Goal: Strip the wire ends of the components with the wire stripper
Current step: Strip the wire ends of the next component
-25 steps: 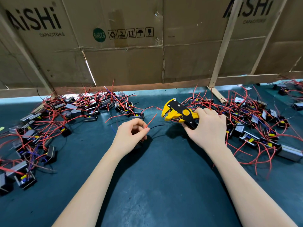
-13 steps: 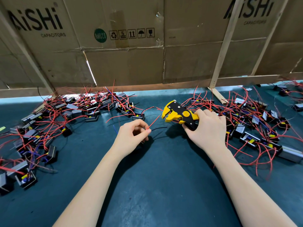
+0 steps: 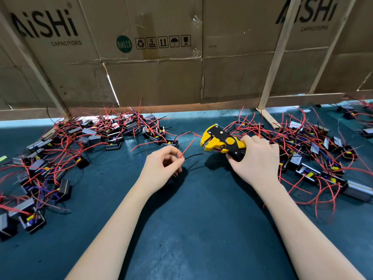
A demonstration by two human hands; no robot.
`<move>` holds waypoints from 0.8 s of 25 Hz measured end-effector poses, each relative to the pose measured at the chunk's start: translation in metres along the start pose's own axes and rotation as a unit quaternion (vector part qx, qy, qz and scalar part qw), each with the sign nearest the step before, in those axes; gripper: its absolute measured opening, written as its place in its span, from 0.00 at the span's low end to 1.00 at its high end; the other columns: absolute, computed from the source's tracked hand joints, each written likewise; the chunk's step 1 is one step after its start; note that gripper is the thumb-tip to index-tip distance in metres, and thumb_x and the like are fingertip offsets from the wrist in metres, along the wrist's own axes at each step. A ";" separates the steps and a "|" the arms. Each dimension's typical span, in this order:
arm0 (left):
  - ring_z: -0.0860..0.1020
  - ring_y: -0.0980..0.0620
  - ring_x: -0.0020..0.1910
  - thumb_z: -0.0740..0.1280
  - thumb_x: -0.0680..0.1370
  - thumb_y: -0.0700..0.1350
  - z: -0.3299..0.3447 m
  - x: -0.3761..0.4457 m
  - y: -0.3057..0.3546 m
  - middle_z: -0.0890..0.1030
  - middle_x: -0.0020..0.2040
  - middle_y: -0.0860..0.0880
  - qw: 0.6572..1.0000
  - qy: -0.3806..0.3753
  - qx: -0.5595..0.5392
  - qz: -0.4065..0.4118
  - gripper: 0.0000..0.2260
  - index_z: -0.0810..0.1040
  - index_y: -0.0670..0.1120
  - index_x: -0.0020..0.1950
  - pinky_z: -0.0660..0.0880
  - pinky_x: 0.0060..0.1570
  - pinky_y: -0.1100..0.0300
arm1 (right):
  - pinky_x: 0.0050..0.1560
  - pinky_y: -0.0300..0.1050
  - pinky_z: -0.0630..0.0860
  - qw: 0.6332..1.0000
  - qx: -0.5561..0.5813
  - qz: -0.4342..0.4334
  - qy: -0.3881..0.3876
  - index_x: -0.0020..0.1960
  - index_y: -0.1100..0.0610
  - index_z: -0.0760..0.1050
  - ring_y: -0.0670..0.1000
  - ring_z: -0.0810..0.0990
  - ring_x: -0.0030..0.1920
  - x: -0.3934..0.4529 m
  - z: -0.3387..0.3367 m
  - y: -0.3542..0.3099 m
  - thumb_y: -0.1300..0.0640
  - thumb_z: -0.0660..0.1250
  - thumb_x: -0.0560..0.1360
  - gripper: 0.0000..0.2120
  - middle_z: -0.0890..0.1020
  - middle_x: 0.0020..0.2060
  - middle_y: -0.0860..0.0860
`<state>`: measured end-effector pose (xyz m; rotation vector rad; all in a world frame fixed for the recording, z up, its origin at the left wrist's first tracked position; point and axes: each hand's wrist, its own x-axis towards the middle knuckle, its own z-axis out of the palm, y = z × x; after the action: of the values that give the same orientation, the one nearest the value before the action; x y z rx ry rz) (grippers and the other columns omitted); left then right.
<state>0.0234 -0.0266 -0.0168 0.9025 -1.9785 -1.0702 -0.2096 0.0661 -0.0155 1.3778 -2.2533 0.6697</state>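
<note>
— Wires: where is the one in work now?

— A red wire [image 3: 186, 147] is pinched in the left hand [image 3: 161, 168], between thumb and forefinger, just left of the stripper [image 3: 221, 142]. Its free end points up toward the tool but does not touch it.

— And the stripper?

— The right hand [image 3: 258, 160] grips its handles, fingers curled round them. The yellow jaws look a little apart, with nothing between them.

— So how far is the task?

— I judge this wire not yet stripped; it must first enter the jaws. A black wire [image 3: 193, 155] lies beside it. One pile [image 3: 90, 142] of components is left of the stripper, another pile [image 3: 314, 150] is right of it. Which pile is finished I cannot tell; the ends are too small.
</note>
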 end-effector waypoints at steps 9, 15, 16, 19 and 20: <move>0.76 0.54 0.28 0.68 0.77 0.37 0.002 -0.003 0.006 0.81 0.30 0.48 1.000 0.003 0.002 0.002 0.04 0.76 0.44 0.43 0.78 0.36 0.61 | 0.48 0.51 0.64 1.000 -0.005 -0.010 -0.007 0.48 0.56 0.77 0.58 0.77 0.46 0.000 0.001 0.000 0.43 0.72 0.68 0.18 0.80 0.42 0.52; 0.76 0.55 0.27 0.68 0.77 0.36 0.003 -0.005 0.010 0.80 0.30 0.47 1.000 0.001 -0.015 -0.002 0.04 0.77 0.42 0.43 0.75 0.34 0.65 | 0.49 0.51 0.63 0.999 -0.030 0.022 -0.005 0.50 0.56 0.77 0.59 0.77 0.49 0.000 0.004 0.001 0.41 0.71 0.69 0.20 0.80 0.44 0.53; 0.75 0.55 0.27 0.68 0.77 0.35 0.003 -0.005 0.011 0.80 0.29 0.47 1.000 -0.002 -0.017 -0.001 0.04 0.77 0.42 0.43 0.75 0.33 0.66 | 0.49 0.51 0.63 0.999 -0.037 0.030 -0.006 0.50 0.56 0.76 0.59 0.77 0.49 0.000 0.005 0.001 0.41 0.71 0.68 0.21 0.80 0.45 0.53; 0.76 0.55 0.27 0.68 0.77 0.36 0.003 -0.004 0.011 0.80 0.29 0.47 0.999 0.021 -0.029 0.002 0.04 0.77 0.42 0.43 0.74 0.33 0.66 | 0.49 0.51 0.63 0.997 -0.057 0.045 -0.008 0.51 0.57 0.76 0.59 0.77 0.50 0.002 0.004 0.004 0.42 0.71 0.68 0.21 0.80 0.46 0.54; 0.77 0.54 0.27 0.68 0.77 0.36 0.002 -0.004 0.011 0.80 0.29 0.47 0.999 0.032 -0.034 0.001 0.04 0.77 0.42 0.43 0.75 0.32 0.66 | 0.49 0.51 0.63 0.997 -0.063 0.046 -0.012 0.51 0.57 0.76 0.59 0.77 0.50 0.002 0.004 0.005 0.42 0.71 0.68 0.21 0.81 0.46 0.54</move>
<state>0.0212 -0.0181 -0.0088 0.8878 -1.8793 -1.0877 -0.2153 0.0646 -0.0186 1.2359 -2.3459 0.5319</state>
